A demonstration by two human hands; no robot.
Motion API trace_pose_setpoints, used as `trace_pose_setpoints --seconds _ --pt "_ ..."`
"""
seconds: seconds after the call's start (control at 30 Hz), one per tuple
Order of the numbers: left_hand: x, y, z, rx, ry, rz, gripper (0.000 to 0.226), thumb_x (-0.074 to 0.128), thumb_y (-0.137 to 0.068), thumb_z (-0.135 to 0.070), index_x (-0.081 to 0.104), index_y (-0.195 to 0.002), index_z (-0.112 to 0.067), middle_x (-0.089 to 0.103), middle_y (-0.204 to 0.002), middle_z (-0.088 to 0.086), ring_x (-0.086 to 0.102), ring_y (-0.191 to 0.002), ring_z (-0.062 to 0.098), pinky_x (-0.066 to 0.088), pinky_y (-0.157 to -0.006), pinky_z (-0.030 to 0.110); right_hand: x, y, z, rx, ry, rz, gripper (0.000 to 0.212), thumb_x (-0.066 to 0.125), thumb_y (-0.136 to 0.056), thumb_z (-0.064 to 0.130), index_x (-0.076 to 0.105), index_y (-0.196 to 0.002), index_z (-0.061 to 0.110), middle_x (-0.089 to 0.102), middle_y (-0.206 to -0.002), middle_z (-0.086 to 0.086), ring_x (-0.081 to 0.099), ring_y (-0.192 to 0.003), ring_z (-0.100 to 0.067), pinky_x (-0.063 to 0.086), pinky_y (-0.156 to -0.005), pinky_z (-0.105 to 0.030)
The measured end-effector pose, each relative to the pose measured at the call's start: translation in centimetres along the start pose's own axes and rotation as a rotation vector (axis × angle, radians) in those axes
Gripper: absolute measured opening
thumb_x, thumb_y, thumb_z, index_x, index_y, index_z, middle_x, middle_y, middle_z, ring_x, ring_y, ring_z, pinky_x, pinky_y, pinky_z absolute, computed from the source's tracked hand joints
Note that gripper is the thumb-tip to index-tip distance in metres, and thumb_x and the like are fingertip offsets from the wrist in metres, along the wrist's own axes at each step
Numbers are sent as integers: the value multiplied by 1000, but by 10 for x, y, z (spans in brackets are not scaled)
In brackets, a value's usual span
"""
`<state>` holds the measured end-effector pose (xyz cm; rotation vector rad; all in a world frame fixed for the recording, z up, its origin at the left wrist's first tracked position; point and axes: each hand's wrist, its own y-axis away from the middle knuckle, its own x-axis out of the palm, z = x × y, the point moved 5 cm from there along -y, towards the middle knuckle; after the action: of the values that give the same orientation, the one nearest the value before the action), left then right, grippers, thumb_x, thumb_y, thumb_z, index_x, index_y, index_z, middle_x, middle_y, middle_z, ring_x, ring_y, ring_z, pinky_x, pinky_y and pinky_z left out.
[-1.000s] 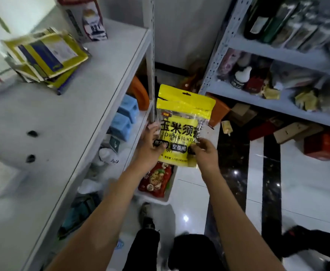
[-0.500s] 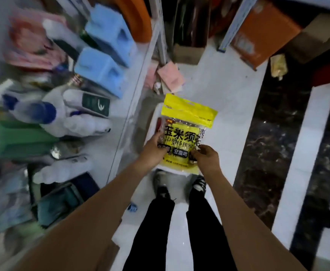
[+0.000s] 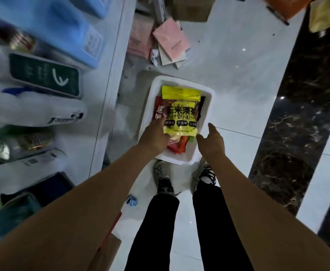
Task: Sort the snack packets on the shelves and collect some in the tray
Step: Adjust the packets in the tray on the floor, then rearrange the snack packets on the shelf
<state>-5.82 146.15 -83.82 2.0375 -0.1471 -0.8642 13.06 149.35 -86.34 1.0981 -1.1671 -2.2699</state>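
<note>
Lowering yellow packet (image 3: 181, 110) into tray (image 3: 207, 114): left hand (image 3: 155, 136) pinches lower corner; right hand (image 3: 212, 140) open, empty, just beside. Risk: one-corner grip lets packet tilt, slide off red packets (image 3: 176, 146) beneath.

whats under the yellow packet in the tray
Under the yellow packet in the white tray, red snack packets stick out at its left and bottom edges. How many, and anything beneath its middle, is covered.

Both bare forearms reach downward; the left hand (image 3: 154, 136) pinches closed, the right hand (image 3: 211, 140) spread open, fingers loose.
</note>
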Motion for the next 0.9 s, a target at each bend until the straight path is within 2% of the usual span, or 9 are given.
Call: trace_pose_setpoints --seconds 0.1,0.2,0.3,0.37,0.47,0.6,0.73,0.9 --pt "-5 23 -25 64 -91 15 59 55 -88 -4 39 -145 -13 44 -144 12 45 -129 29 40 -105 37 -13 21 14 -104 119 7 62 54 -96 23 29 -152 16 42 -151 -10 43 -135 -31 38 -107 -41" --pt "-16 55 -52 180 -260 25 61 55 -90 -9 34 -146 -15 37 -149 8 40 -133 28 40 -105 38 -38 55 32 -238 307 -10 63 55 -95 23 30 -152 16 46 -146 -12 43 -133 -32 37 -107 -41" --pt "-39 97 -87 289 -431 -12 64 55 -91 -17 27 -150 -18 31 -154 6 36 -137 28 39 -106 42 -75 101 55 -361 451 -106 61 57 -94 25 34 -150 16 47 -145 -13 42 -134 -31 32 -111 -40" --pt "-57 132 -113 343 -484 -66 66 54 -91 -17 26 -150 -19 30 -156 5 35 -139 28 38 -105 42 -102 139 68 -416 516 -150 61 56 -95 28 33 -150 16 41 -150 -13 37 -139 -30 26 -115 -41" --pt "-82 193 -146 414 -441 -142 64 53 -91 -17 28 -150 -18 33 -153 7 37 -137 27 36 -106 41 -137 202 81 -475 551 -179 62 49 -98 36 26 -153 21 25 -160 -11 23 -147 -28 14 -121 -44" --pt "-110 301 -167 552 -350 -308 64 55 -86 -17 36 -146 -15 39 -150 10 40 -134 30 35 -109 45 -171 311 84 -657 483 -267 57 56 -96 32 40 -149 18 33 -157 -15 29 -145 -34 16 -119 -50" --pt "-116 408 -158 448 -120 -476 63 40 -81 -24 43 -143 -14 44 -146 10 41 -134 31 37 -109 45 -186 400 79 -870 434 -288 56 57 -90 31 46 -144 18 40 -153 -13 37 -141 -34 23 -117 -51" --pt "-114 524 -148 370 -63 -783 58 34 -84 -28 49 -136 -7 52 -138 16 50 -127 32 42 -105 46 -205 492 92 -1210 421 -270 50 57 -91 29 53 -139 17 46 -149 -12 40 -139 -32 19 -117 -42"
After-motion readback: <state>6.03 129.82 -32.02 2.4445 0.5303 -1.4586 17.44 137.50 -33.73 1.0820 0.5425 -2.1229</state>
